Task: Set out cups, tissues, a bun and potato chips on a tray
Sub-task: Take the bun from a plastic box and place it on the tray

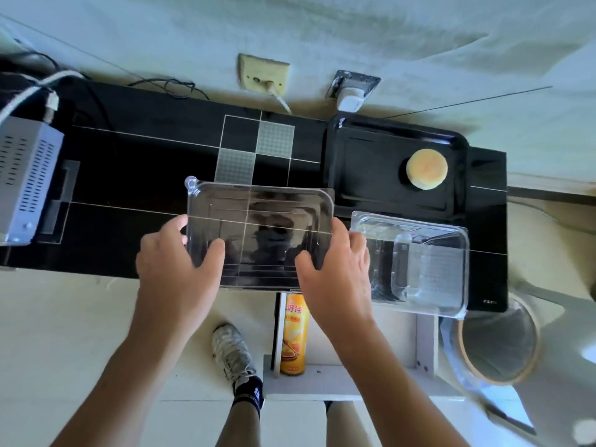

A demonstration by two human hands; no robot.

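A round yellow bun [426,169] lies on the black tray [361,162] at the back right of the black tabletop. I hold a clear plastic lid [258,221] over the table's front edge, my left hand [175,253] gripping its left side and my right hand [335,256] its right side. Beside it on the right sits a clear plastic container [419,266], overlapping the tray's near rim. An orange can of potato chips [293,333] stands on a white shelf below the table. No cups or tissues are visible.
A grey metal box [25,179] with cables stands at the table's left end. Wall sockets [351,91] with plugs are behind the table. A lined waste bin [496,343] stands on the floor at the right. My shoe [233,350] is beneath.
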